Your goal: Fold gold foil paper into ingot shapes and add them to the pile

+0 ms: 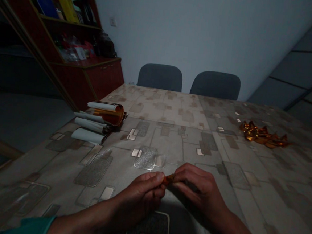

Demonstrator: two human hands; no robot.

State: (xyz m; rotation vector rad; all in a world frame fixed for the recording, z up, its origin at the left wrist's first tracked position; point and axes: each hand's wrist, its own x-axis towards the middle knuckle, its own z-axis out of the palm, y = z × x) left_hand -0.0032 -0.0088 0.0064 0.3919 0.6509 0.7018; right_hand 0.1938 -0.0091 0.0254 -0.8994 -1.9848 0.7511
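A small piece of folded gold foil paper (169,178) spans the gap between my two hands, above the near part of the table. My left hand (149,189) pinches its left end between thumb and fingers. At its right end the fingertips of my right hand (196,182) are closed on it. Most of the piece is hidden by the fingers, so its full shape does not show. Several shiny folded gold foil pieces (263,135) lie in a row at the right. Toward the left lie curled sheets of gold foil paper (109,114) with pale backs.
A patterned cloth covers the table (170,140). Behind its far edge stand two grey chairs, a left chair (160,76) and a right chair (215,84), near the wall. A dark red cabinet (104,78) with loaded shelves rises at the left.
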